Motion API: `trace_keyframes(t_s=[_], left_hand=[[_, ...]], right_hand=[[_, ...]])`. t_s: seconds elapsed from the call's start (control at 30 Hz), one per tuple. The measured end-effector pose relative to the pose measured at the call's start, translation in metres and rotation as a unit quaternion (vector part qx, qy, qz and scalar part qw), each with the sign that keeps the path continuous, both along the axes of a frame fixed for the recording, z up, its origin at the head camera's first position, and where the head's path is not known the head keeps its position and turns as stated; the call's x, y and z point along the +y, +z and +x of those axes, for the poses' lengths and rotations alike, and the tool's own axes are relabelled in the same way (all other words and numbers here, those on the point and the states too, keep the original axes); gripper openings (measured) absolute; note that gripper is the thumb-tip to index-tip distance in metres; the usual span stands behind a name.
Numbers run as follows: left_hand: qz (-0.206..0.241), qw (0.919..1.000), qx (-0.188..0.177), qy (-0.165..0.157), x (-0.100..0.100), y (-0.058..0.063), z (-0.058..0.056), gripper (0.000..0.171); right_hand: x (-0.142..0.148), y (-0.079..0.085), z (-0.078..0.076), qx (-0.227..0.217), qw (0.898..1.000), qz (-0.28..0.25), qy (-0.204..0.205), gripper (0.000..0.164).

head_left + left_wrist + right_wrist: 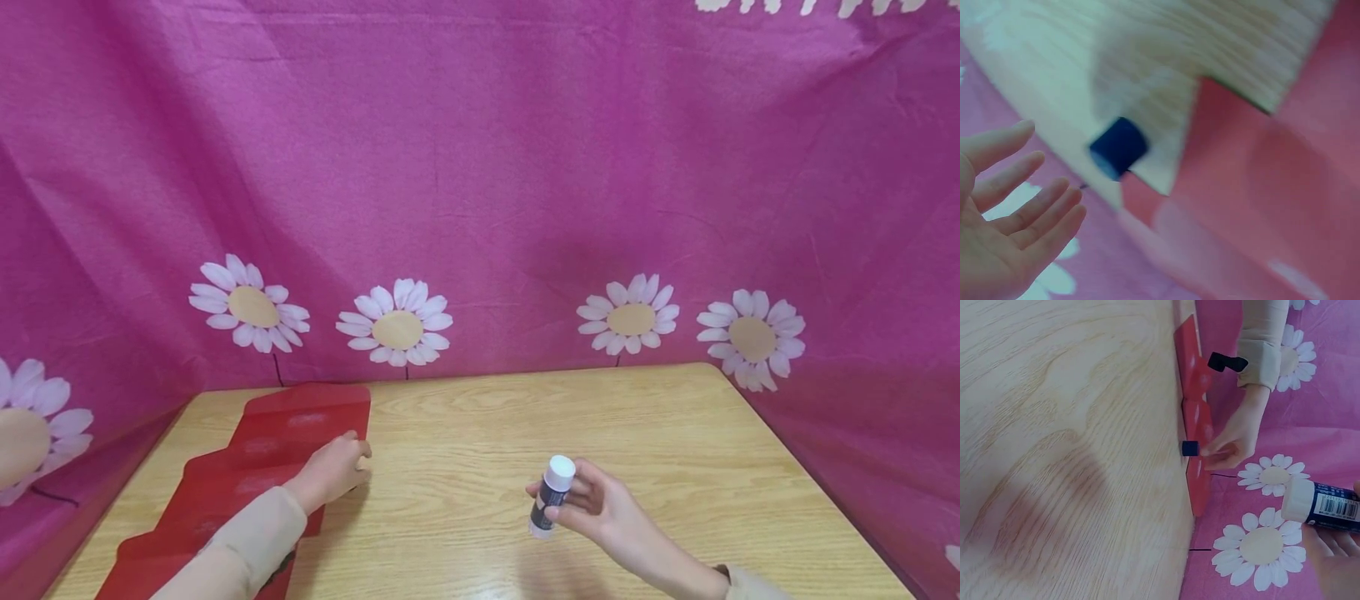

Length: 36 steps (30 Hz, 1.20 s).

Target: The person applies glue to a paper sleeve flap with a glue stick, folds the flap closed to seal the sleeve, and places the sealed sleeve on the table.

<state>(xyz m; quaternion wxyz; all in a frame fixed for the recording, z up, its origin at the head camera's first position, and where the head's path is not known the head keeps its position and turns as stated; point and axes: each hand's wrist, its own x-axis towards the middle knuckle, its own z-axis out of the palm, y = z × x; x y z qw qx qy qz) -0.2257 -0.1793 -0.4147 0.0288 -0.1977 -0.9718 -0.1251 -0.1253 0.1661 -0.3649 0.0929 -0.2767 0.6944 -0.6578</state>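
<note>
Leaning slightly right, the glue stick [552,497] points nearly upright.

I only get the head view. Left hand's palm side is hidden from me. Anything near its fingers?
Observer: Yes, a dark blue cap; the right wrist view shows it close to the left hand.

Operator: Is it gripped?

Observer: No. In the left wrist view the fingers are extended, with a visible gap between them and the cap.

Operator: Glue stick in the right hand: any barcode on it?

Observer: Yes, a barcode on its label, readable as one in the right wrist view.
</note>
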Motion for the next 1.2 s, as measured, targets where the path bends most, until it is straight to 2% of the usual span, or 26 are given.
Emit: trace_keyframes(t_s=[0.13,0.33,0.47,0.57,0.7,0.8,0.83,0.87,1.0,1.07,1.2], left_hand=[[0.035,0.9994,0.007,-0.004,0.013,0.012,0.011,0.020],[0.076,0.9963,0.020,-0.035,0.033,0.030,0.029,0.018],[0.125,0.9901,-0.001,-0.065,0.044,0.037,0.041,0.017],[0.187,0.9778,-0.047,-0.083,0.052,0.042,0.050,0.017],[0.261,0.9518,-0.124,-0.103,0.063,0.047,0.064,0.019],[0.304,0.9256,-0.191,-0.121,0.070,0.051,0.075,0.023],[0.317,0.9152,-0.215,-0.125,0.072,0.051,0.078,0.024],[0.338,0.9004,-0.239,-0.135,0.074,0.053,0.082,0.026],[0.422,0.8291,-0.322,-0.175,0.082,0.052,0.091,0.033],[0.460,0.7871,-0.362,-0.195,0.084,0.051,0.094,0.036],[0.506,0.7130,-0.436,-0.213,0.088,0.047,0.097,0.039]], right_hand=[[-0.001,0.002,-0.001,-0.006,1.000,-0.008,0.009,0.033],[-0.005,0.006,-0.001,-0.011,1.000,-0.007,0.011,0.034],[-0.007,0.009,0.000,-0.022,1.000,-0.007,0.016,0.037],[-0.009,0.011,0.000,-0.021,0.999,-0.008,0.023,0.037],[-0.013,0.011,-0.001,-0.010,0.999,-0.016,0.045,0.036],[-0.015,0.011,-0.001,-0.015,0.998,-0.023,0.062,0.035],[-0.016,0.011,-0.001,-0.019,0.997,-0.025,0.065,0.035],[-0.016,0.012,-0.001,-0.025,0.997,-0.026,0.066,0.035],[-0.019,0.012,-0.002,-0.042,0.997,-0.027,0.053,0.036],[-0.021,0.012,-0.002,-0.052,0.997,-0.033,0.048,0.037],[-0.024,0.012,-0.003,-0.082,0.993,-0.064,0.062,0.037]])
